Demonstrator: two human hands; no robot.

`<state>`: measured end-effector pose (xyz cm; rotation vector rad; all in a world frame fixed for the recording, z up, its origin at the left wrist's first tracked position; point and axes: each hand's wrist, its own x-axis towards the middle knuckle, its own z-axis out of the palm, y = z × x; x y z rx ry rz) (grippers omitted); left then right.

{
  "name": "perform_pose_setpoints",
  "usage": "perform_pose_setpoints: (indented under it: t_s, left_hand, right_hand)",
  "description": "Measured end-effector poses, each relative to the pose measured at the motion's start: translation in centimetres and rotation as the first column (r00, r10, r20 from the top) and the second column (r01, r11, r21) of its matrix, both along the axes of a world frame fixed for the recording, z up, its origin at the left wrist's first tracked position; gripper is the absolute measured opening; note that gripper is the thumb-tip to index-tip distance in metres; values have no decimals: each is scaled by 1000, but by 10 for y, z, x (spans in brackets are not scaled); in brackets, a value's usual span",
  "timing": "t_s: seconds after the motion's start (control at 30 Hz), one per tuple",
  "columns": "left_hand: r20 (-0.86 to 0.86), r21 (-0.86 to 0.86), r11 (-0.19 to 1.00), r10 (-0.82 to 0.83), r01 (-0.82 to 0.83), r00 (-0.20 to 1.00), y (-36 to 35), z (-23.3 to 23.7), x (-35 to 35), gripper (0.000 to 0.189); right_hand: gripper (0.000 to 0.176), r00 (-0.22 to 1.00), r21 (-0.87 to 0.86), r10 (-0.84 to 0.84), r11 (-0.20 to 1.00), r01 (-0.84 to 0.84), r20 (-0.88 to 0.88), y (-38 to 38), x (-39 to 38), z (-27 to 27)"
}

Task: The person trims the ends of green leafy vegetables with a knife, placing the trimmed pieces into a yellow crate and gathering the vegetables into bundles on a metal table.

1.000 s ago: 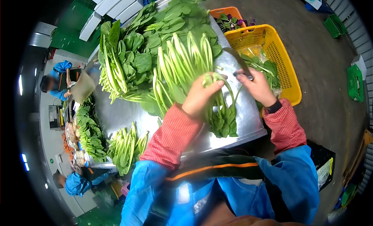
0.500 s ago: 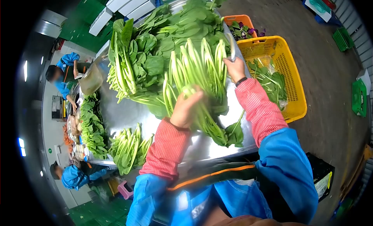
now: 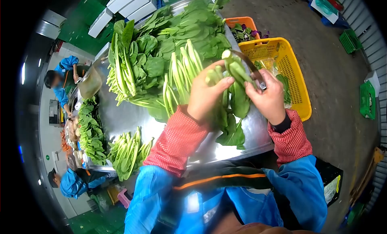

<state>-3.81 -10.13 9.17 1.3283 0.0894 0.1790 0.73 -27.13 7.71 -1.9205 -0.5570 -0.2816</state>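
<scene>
My left hand [image 3: 207, 89] is closed round pale stems of leafy greens, whose leaves hang down over the metal table [image 3: 125, 117]. My right hand [image 3: 268, 95] grips a knife [image 3: 246, 61], its curved blade beside the cut stem ends [image 3: 231, 65], with the thumb near the stems. Behind my hands lies a large pile of leafy greens [image 3: 189, 32], with pale stems [image 3: 183, 69] pointing up just left of the held ones. A smaller bunch [image 3: 129, 151] rests at the table's near left edge.
A yellow basket [image 3: 300, 81] holding leaves stands to the right, with an orange basket [image 3: 252, 21] behind it. Two co-workers [image 3: 64, 79], [image 3: 72, 182] are at the left, near more greens [image 3: 92, 131]. White boxes [image 3: 139, 8] are at the back.
My left hand has risen with the stems and moved right. My right hand, with the knife, has shifted right and nearer me, its blade now at the held stems.
</scene>
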Motion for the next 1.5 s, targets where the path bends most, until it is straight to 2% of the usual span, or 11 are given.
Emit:
perform_pose_setpoints:
  t_s: [0.13, 0.37, 0.63, 0.73, 0.87, 0.93, 1.07, 1.2, 1.27, 1.47, 1.5]
  left_hand:
    - [-82, 195, 981, 12, 4, 997, 4, -20, -3, 38]
    - [-90, 154, 984, -71, 84, 993, 7, -16, -12, 36]
    - [-152, -28, 979, -203, 201, 967, 10, 0, -19, 38]
    - [-186, -16, 982, -186, 186, 965, 10, 1, -15, 39]
    - [-198, -106, 973, -224, 206, 954, 1, -8, -9, 40]
    - [-170, -139, 965, -246, 224, 954, -3, -3, -8, 39]
    - [-97, -233, 957, -201, 174, 975, 3, 7, -12, 52]
    - [-95, 18, 960, -278, 281, 956, 10, 6, -20, 63]
    - [-81, -108, 950, -302, 293, 950, 22, 12, -25, 53]
    - [156, -634, 732, -194, 249, 968, 124, 3, -68, 51]
    - [168, -622, 735, -211, 270, 963, 148, 0, -77, 49]
  right_hand:
    - [24, 946, 18, 146, 989, -147, -291, -9, -15, -9]
    - [18, 890, -371, 114, 926, 66, 442, -21, 3, 15]
    - [9, 946, -612, 68, 776, 150, 318, -62, 58, -36]
    - [15, 992, -343, -69, 934, 102, 107, -59, 46, -29]
    - [30, 956, 118, 291, 951, -285, -42, -25, 16, 5]
    - [36, 888, 33, 431, 902, -431, -159, -17, 13, 17]
    - [34, 863, 193, 347, 936, -294, -367, -14, 20, 16]
    - [23, 886, 265, 440, 880, -394, -147, 20, 10, 24]
    - [21, 681, 471, 542, 824, -315, -493, 7, 22, 28]
    - [59, 928, -104, -354, 934, 343, -115, -46, 130, -198]
    - [61, 851, -126, -339, 940, 316, -401, -51, 124, -203]
